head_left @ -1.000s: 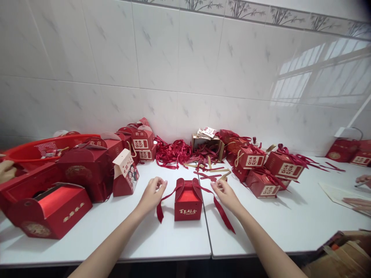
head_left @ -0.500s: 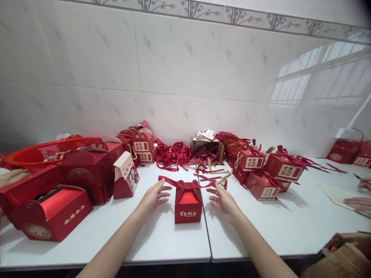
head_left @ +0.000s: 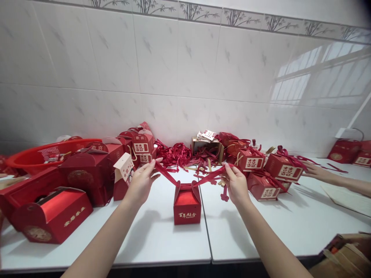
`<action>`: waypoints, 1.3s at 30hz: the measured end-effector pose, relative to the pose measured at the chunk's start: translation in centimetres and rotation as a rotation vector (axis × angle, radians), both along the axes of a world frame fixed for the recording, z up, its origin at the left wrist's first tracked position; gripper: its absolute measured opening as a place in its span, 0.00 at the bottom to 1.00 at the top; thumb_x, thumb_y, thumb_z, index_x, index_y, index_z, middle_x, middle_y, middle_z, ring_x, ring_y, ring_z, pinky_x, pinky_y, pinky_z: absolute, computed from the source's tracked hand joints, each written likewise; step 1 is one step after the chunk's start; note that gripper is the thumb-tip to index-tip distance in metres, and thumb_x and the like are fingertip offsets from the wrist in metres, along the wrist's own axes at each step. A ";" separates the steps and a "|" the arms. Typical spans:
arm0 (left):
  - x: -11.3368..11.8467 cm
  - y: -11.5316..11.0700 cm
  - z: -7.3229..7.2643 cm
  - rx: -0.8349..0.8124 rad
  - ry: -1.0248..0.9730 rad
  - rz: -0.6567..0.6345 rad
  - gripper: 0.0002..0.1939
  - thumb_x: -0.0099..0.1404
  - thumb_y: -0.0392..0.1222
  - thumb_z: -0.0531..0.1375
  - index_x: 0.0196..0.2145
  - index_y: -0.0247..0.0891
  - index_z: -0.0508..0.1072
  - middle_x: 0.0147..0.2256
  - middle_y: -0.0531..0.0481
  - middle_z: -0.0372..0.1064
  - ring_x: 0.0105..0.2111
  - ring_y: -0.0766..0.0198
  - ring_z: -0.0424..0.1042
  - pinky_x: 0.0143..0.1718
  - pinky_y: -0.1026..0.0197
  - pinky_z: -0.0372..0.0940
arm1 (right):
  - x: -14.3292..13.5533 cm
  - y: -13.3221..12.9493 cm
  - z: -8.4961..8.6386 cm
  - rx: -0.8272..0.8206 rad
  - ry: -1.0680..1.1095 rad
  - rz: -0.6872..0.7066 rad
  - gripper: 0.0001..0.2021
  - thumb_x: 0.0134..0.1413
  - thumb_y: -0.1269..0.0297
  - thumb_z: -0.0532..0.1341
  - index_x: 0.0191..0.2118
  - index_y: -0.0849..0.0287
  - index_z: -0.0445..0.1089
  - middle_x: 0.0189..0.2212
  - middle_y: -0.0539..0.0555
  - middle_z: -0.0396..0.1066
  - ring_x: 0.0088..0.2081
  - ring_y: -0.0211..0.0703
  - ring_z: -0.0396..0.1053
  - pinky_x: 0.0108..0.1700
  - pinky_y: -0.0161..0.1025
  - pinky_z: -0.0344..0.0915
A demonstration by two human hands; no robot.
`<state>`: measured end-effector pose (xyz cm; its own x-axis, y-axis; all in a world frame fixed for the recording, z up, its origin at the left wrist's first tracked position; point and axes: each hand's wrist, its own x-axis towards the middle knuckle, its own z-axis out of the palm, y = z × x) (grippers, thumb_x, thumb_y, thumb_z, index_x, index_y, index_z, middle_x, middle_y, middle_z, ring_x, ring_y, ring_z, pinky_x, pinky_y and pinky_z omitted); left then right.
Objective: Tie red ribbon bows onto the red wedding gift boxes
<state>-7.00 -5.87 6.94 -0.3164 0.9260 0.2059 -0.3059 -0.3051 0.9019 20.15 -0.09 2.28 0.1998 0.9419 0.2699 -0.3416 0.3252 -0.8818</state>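
In the middle of the white table stands a small red gift box (head_left: 187, 208) with gold lettering on its front. A dark red ribbon (head_left: 209, 176) runs through the top of the box and stretches up to both sides. My left hand (head_left: 142, 181) pinches one end of it, up and to the left of the box. The other end is pinched by my right hand (head_left: 235, 181), at about the same height on the right. A small red flower-shaped piece (head_left: 225, 194) hangs or lies just left of my right hand; I cannot tell which.
Red boxes (head_left: 66, 218) and a red plastic basket (head_left: 20, 158) crowd the left. Loose ribbons (head_left: 175, 152) lie along the wall. Ribboned boxes (head_left: 263, 189) are piled at right, where another person's hand (head_left: 314, 170) reaches in. A cardboard carton (head_left: 344, 256) stands at front right.
Both my hands have risen and moved apart, drawing the ribbon ends up and outward into a wide V. At right, another person's hand has reached toward the stacked boxes.
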 end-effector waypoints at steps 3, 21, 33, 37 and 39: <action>0.6 0.3 1.5 0.094 0.087 0.057 0.21 0.47 0.49 0.70 0.38 0.36 0.78 0.36 0.46 0.76 0.37 0.61 0.70 0.36 0.62 0.63 | -0.7 -0.2 2.1 0.084 -0.081 -0.001 0.20 0.45 0.50 0.65 0.40 0.60 0.73 0.30 0.54 0.74 0.29 0.41 0.70 0.30 0.38 0.68; 4.8 1.6 6.0 0.248 0.239 -0.078 0.20 0.49 0.51 0.68 0.37 0.35 0.78 0.31 0.47 0.76 0.33 0.62 0.74 0.37 0.62 0.66 | -4.5 -1.5 10.4 0.331 -0.101 0.232 0.14 0.47 0.52 0.65 0.31 0.61 0.73 0.27 0.52 0.74 0.30 0.39 0.73 0.39 0.40 0.72; 5.2 0.0 6.9 0.219 0.327 -0.108 0.16 0.52 0.48 0.68 0.35 0.35 0.78 0.33 0.46 0.78 0.36 0.61 0.75 0.41 0.61 0.67 | -3.5 -2.2 12.1 0.284 0.032 0.365 0.11 0.42 0.59 0.69 0.31 0.60 0.74 0.26 0.49 0.75 0.28 0.37 0.74 0.35 0.36 0.72; 4.8 -0.1 6.8 0.198 0.286 -0.151 0.16 0.54 0.47 0.67 0.38 0.35 0.78 0.32 0.47 0.78 0.34 0.62 0.75 0.39 0.61 0.68 | -2.7 -3.1 11.3 0.261 0.012 0.355 0.10 0.41 0.62 0.70 0.31 0.60 0.74 0.26 0.50 0.76 0.27 0.37 0.74 0.35 0.37 0.72; 4.9 -0.3 6.9 0.199 0.270 -0.161 0.16 0.54 0.47 0.67 0.38 0.35 0.78 0.31 0.47 0.78 0.33 0.62 0.76 0.39 0.61 0.68 | -2.4 -3.3 10.9 0.261 -0.003 0.344 0.11 0.40 0.62 0.70 0.32 0.59 0.73 0.26 0.50 0.76 0.28 0.39 0.74 0.35 0.38 0.73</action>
<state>-2.13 -6.13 13.84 -0.0792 0.8931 0.4428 -0.1232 -0.4496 0.8847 17.74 -3.37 13.13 -0.1155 0.8534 0.5082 -0.4665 0.4051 -0.7863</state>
